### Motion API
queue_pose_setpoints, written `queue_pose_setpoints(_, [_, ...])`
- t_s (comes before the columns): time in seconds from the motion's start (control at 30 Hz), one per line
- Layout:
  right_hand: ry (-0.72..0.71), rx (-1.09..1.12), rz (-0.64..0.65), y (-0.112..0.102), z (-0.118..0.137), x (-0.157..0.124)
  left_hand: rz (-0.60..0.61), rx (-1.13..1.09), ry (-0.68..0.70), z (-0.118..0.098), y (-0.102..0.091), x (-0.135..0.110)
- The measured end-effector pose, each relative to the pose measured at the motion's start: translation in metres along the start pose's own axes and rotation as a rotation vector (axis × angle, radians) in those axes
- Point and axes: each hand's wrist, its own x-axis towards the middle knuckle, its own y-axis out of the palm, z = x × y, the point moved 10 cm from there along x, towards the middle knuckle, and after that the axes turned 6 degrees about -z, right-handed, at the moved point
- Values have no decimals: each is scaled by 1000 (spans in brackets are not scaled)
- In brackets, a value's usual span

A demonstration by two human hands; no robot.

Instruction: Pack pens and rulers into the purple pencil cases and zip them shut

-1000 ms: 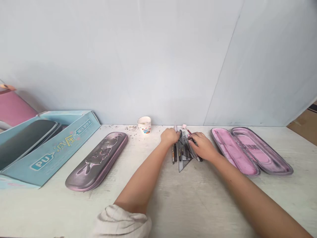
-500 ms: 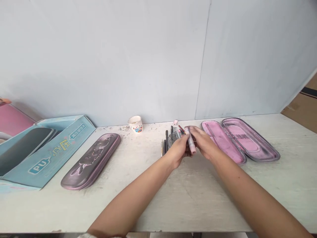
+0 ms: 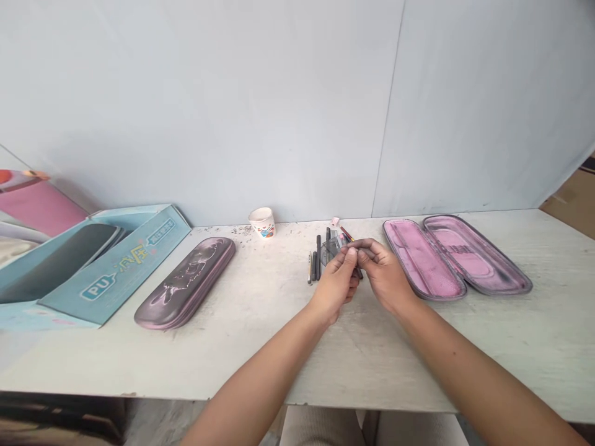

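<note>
- L hand (image 3: 337, 282) & R hand (image 3: 385, 275): both raised just above worktop (image 3: 418, 378), fingers curled & pressed together, L fingertips (image 3: 351, 253) meeting R fingertips (image 3: 365, 248) in a pinch.
- Slim dark item (image 3: 358, 271): sits in the pinch, mostly hidden by fingers, w/ one end showing below R hand; exact kind too small to tell. Prob. light & stiff, maybe slippery if smooth plastic. Best held by the mid-barrel w/ fingertips.
- Translucent grey plastic set square (image 3: 330, 251): lies flat right behind hands. Thin, rigid, light; edges easy to pinch, corners could chip.
- Black slim pens (image 3: 318, 257): lie side by side, just left of hands, tips toward wall. Round barrels, could roll.
- Tiny pink eraser (image 3: 334, 221): near wall, soft, easy to lose.
- Open grey zip case w/ pink fabric lining (image 3: 455, 256): on R, near R hand, two long rounded shells.
- Closed glossy purple-grey case (image 3: 185, 283): well left of hands.
- White paper cup w/ colourful print (image 3: 261, 222): against wall, w/ grey shavings nearby.
- Pale blue printed card box (image 3: 111, 266): far left, open.
</note>
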Motion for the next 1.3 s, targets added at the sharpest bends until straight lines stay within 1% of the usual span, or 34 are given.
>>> queue_pose_setpoints(0.07, [-14,-15,-15,-1,4,-1,-8,12,12,-1,0,-2])
queue_pose_setpoints(0.13, [-51,-75,-28,-5,10,1,-6,14,33,-2,-1,-1])
queue_pose_setpoints(0.2, [-143,-233,-76,-18,18,5,5,8,60,-5,-4,3])
queue_pose_setpoints(0.27, [-276,-552,-152,-34,26,9,-9,-11,91,-10,-15,9])
queue_pose_setpoints(0.33, [-380,-976,-165,-42,25,12,-60,-53,129,-16,-33,18])
queue_pose_setpoints(0.4, [-421,-1354,-79,-41,10,15,-134,-127,162,-21,-55,26])
queue_pose_setpoints(0.43, [-428,-1487,-24,-41,2,15,-171,-169,171,-23,-64,29])
queue_pose_setpoints(0.5, [-437,-1648,59,-38,-11,15,-234,-244,169,-23,-79,34])
queue_pose_setpoints(0.57, [-448,-1704,94,-35,-15,12,-269,-293,153,-21,-87,37])
queue_pose_setpoints(0.63, [-447,-1688,122,-29,-15,9,-284,-322,137,-20,-89,38])
queue_pose_setpoints(0.77, [-384,-1643,217,-15,-19,1,-280,-346,134,-20,-90,38])
queue_pose_setpoints(0.9, [-342,-1697,273,-7,-26,-4,-263,-338,133,-18,-88,39])
queue_pose_setpoints(1.03, [-360,-1733,242,-9,-27,-2,-208,-303,138,-17,-79,40])
queue_pose_setpoints(1.17, [-401,-1740,164,-13,-19,1,-131,-229,177,-18,-66,37])
queue_pose_setpoints(1.3, [-434,-1705,34,-18,-5,5,-145,-141,202,-18,-63,33])
